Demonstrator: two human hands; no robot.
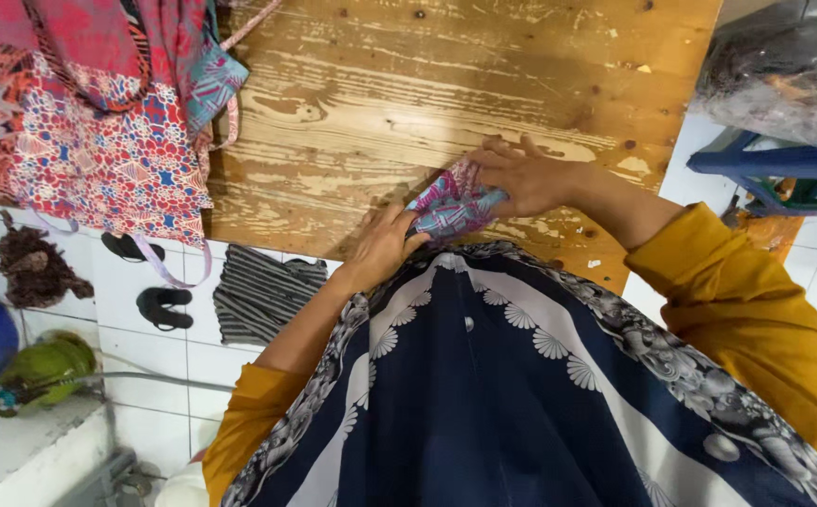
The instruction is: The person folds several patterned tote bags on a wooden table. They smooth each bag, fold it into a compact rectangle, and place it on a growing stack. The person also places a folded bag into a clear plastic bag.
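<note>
The folded patterned cloth (453, 205) lies between both hands; left hand (380, 246) grips its near edge; right hand (526, 176) presses flat on its far side.

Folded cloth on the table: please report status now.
Left hand and right hand both press the folded cloth. Cloth on wooden table. Nothing in the way.

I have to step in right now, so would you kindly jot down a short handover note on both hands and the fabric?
Left hand: on the near edge of the small folded cloth, fingers gripping it.
Right hand: pressing flat on the cloth's far side.
Cloth: pink, blue and purple print, lying at the near edge of the worn wooden table.
Done: the cloth is already folded into a small bundle.
Left: a heap of patterned fabrics hangs over the table's left end, untouched.
</note>
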